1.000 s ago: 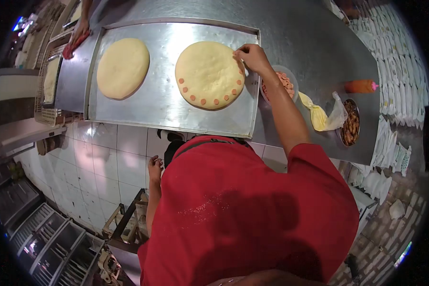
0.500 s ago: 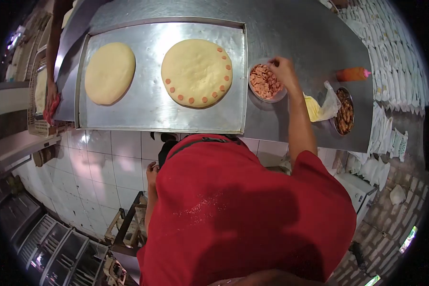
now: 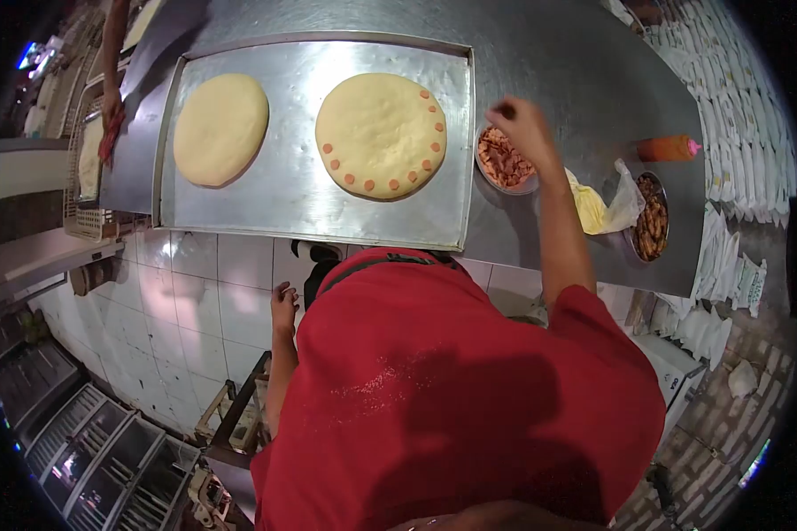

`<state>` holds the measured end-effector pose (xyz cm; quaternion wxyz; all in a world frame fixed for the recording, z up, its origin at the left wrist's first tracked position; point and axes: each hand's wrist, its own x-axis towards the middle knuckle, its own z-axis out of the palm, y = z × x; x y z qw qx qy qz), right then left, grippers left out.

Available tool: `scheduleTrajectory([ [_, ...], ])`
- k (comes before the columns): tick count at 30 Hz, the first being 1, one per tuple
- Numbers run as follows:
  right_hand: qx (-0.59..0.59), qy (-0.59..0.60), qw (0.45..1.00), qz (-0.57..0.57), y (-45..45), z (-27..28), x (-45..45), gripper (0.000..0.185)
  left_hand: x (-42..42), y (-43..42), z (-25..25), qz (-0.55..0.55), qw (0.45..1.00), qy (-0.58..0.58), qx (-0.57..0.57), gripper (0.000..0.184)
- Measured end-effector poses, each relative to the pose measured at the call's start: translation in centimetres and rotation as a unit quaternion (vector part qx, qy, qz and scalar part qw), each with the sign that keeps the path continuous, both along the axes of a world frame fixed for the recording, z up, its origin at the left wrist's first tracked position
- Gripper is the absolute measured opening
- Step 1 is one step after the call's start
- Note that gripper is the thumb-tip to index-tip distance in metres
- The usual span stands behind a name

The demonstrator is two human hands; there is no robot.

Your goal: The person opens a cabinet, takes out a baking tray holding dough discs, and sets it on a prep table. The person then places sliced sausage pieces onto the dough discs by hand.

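Observation:
My right hand (image 3: 526,133) is over the far edge of a bowl (image 3: 527,189) of pink sausage slices (image 3: 506,163). Its fingers are pinched together; whatever they hold is hidden. To the left, a metal tray (image 3: 279,208) carries two round, flat pieces of dough. Sausage slices form an arc along the right and near edges of the right dough (image 3: 376,133), while the left dough (image 3: 221,130) is bare. My left hand (image 3: 284,306) hangs beside my body below the table, fingers loosely apart and holding nothing.
Right of the bowl are a yellow item in a plastic bag (image 3: 607,205), a dish of brown pieces (image 3: 652,221) and an orange bottle (image 3: 669,149). At far left another person's hand (image 3: 112,111) holds a red cloth (image 3: 111,142). Packed white bags (image 3: 735,133) line the right side.
My right hand has risen slightly out of the bowl, toward its far left edge. My left hand has come a little away from my body. The other person's hand and cloth moved farther back.

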<state>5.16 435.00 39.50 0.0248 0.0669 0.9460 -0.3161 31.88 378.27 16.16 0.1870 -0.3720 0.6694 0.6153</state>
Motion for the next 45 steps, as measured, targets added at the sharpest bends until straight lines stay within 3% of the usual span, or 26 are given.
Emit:
scheduleTrajectory([
  [1, -0.087, 0.019, 0.996, 0.012, -1.5, 0.1, -1.0, 0.027, 0.8, -0.3, -0.9, -0.018, 1.000, -0.008, -0.004, 0.035],
  [3, -0.131, 0.041, 0.989, 0.060, -3.8, -2.2, -4.0, 0.028, 1.9, -0.6, -2.6, -0.055, 0.998, -0.019, -0.011, 0.034],
  [10, -0.207, -0.057, 0.976, 0.018, -8.4, -6.5, -10.5, 0.030, 4.9, -0.5, -2.5, 0.007, 1.000, 0.009, -0.013, 0.033],
  [12, -0.177, -0.069, 0.982, 0.010, -9.0, -6.6, -10.8, 0.030, 5.7, -0.3, -2.8, 0.029, 1.000, 0.009, -0.003, 0.033],
  [15, -0.117, -0.087, 0.989, -0.024, -8.7, -5.6, -10.6, 0.029, 7.7, -1.4, -6.2, -0.034, 0.998, -0.004, -0.047, 0.033],
  [18, -0.119, 0.085, 0.988, -0.047, -6.0, -3.7, -8.6, 0.028, 8.3, -1.8, -7.8, -0.023, 0.999, 0.003, -0.047, 0.033],
  [21, -0.086, 0.104, 0.989, -0.053, -0.6, -2.9, -5.7, 0.026, 7.7, -1.9, -8.2, -0.036, 0.998, 0.010, -0.051, 0.033],
  [24, -0.068, 0.025, 0.997, -0.018, 2.9, -2.7, -1.9, 0.024, 6.3, -1.8, -7.7, -0.067, 0.995, 0.021, -0.065, 0.033],
  [26, -0.048, -0.092, 0.994, 0.038, 3.7, -3.3, 0.5, 0.023, 4.7, -1.4, -6.2, -0.040, 0.999, 0.007, -0.020, 0.033],
  [31, -0.050, -0.020, 0.994, 0.090, 2.2, -5.6, 2.8, 0.024, 1.1, -0.4, -2.1, -0.069, 0.997, -0.031, -0.022, 0.033],
  [35, 0.013, -0.007, 0.996, 0.091, 1.7, -5.7, 2.7, 0.026, -0.7, 0.2, 0.2, -0.072, 0.996, -0.024, -0.043, 0.034],
  [38, -0.023, -0.101, 0.993, 0.059, 1.6, -3.9, 2.4, 0.027, -0.2, -0.2, -0.8, -0.059, 0.998, -0.019, -0.028, 0.034],
  [45, -0.059, -0.083, 0.994, 0.045, 0.8, -0.6, -0.3, 0.026, 1.5, 0.8, -0.6, -0.033, 0.999, -0.019, -0.032, 0.035],
])
